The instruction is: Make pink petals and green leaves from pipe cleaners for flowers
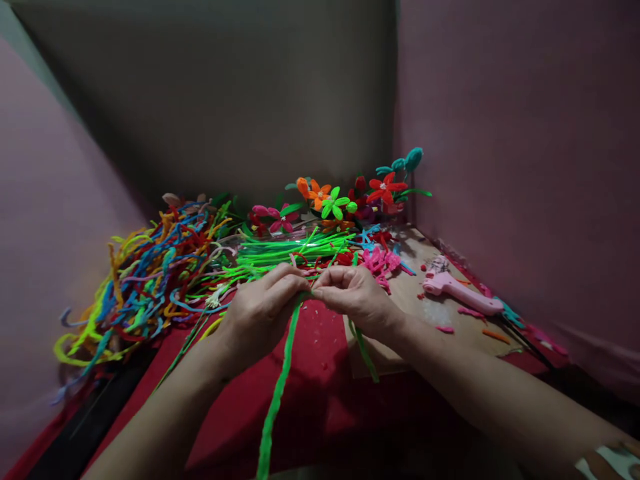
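My left hand (265, 310) and my right hand (357, 297) meet fingertip to fingertip over the red cloth, both closed in a pinch. Between them they grip a fuzzy green pipe cleaner (280, 387), whose long end hangs down toward me from the left fingers. Another green length (365, 353) dangles below my right hand. The exact spot where the fingers meet is partly hidden by the fingers themselves. Just beyond my hands lies a bundle of green pipe cleaners (295, 248).
A tangled heap of multicoloured pipe cleaners (145, 287) lies at left. Pipe-cleaner flowers (385, 188) stand along the back. At right, a pink glue gun (463, 295) rests on a cardboard sheet (415, 320) among scraps. Red cloth (315, 393) covers the table; walls stand close around.
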A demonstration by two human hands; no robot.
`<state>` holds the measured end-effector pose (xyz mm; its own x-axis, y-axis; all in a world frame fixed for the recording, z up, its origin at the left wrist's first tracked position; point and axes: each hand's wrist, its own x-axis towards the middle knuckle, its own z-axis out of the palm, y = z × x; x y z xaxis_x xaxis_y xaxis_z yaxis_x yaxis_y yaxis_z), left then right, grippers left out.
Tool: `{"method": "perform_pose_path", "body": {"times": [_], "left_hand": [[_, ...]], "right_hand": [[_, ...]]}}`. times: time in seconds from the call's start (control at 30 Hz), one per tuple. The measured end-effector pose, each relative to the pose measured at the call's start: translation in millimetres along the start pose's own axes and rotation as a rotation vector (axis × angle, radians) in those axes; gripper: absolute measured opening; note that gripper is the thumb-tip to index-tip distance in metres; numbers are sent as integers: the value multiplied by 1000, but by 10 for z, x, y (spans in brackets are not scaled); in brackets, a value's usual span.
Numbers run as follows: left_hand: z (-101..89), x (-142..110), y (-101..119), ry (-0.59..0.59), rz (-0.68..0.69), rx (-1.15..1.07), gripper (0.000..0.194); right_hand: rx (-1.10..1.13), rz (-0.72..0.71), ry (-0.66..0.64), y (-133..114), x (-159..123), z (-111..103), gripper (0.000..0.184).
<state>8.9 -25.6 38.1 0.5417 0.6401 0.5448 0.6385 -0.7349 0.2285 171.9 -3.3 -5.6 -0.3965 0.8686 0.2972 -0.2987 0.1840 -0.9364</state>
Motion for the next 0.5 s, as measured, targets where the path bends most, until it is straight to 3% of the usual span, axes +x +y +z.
{"method": "perform_pose_path", "body": {"times": [0.1,0.2,0.27,0.37,0.5], "left_hand": [[-9,25,23,-68,-296,-217,14],[4,91,-33,-232,-748,-728,24],[21,138,-85,-323,-914,-988,30],[27,185,-118,-266,-881,-1002,28],[-18,229,-77,-173,-737,-715,21]], "right_hand": [[-343,-234,28,-3,-55,23,13],[-775,-581,87,48,-117,39,15],[-962,-732,134,95,-140,43,17],[-975,-739,197,137,-136,43,17],[-596,-438,212,111,-84,52,13]]}}
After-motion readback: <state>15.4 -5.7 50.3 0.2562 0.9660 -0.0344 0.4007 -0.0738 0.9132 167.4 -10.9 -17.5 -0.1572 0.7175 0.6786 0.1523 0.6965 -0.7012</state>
